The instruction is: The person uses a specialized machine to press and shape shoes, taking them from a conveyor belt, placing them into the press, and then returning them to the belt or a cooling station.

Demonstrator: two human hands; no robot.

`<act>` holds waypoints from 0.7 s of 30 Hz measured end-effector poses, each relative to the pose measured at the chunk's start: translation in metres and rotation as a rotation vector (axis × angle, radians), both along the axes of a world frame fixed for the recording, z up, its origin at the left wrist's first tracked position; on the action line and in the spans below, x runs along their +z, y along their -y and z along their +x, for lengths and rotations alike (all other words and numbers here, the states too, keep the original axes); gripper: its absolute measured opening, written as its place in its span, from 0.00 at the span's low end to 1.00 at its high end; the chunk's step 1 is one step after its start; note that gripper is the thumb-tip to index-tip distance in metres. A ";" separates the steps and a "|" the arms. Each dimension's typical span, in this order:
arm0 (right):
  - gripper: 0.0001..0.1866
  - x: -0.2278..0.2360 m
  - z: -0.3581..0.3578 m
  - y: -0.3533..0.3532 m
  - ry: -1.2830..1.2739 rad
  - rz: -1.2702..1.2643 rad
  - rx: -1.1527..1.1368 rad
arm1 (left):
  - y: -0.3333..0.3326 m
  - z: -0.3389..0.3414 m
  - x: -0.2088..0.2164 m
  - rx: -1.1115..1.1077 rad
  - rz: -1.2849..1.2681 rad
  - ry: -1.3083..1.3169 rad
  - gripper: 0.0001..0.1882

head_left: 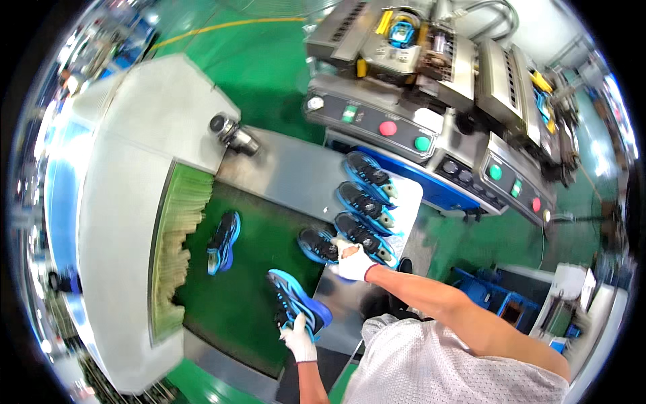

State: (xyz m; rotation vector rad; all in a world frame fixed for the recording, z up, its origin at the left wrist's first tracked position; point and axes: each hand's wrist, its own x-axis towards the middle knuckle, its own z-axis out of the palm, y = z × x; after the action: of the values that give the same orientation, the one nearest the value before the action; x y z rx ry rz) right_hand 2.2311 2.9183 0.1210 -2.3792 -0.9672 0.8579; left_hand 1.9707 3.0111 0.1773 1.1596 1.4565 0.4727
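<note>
My left hand (299,340), in a white glove, grips a black and blue sneaker (296,296) at its collar end. That sneaker is tilted on its side above the green belt (249,310), its blue sole facing right. My right hand (353,261), also gloved, with a bare fingertip showing, is closed on the heel end of a second black sneaker (315,242) at the belt's right edge. Just beyond this hand, several like sneakers (363,200) stand in a row on a white board (412,195). Another single sneaker (224,241) rests farther left on the belt.
To the left, a pale machine housing (145,121) has a fringed green curtain (178,236) over its opening. A metal cylinder (234,135) sits on its frame. Metal machines with button panels (383,124) stand at the far right. Blue equipment (494,289) is at right.
</note>
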 end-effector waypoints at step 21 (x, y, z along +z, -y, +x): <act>0.45 0.259 -0.179 0.479 0.081 0.682 -2.148 | 0.368 0.240 0.174 -1.985 0.311 -0.044 0.43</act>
State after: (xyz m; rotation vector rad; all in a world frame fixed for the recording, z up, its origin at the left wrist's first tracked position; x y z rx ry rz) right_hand 2.0525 2.4393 0.3804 -1.4465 1.1617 -0.4109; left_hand 2.2103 2.6429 0.3508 2.1807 -0.2405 -0.7537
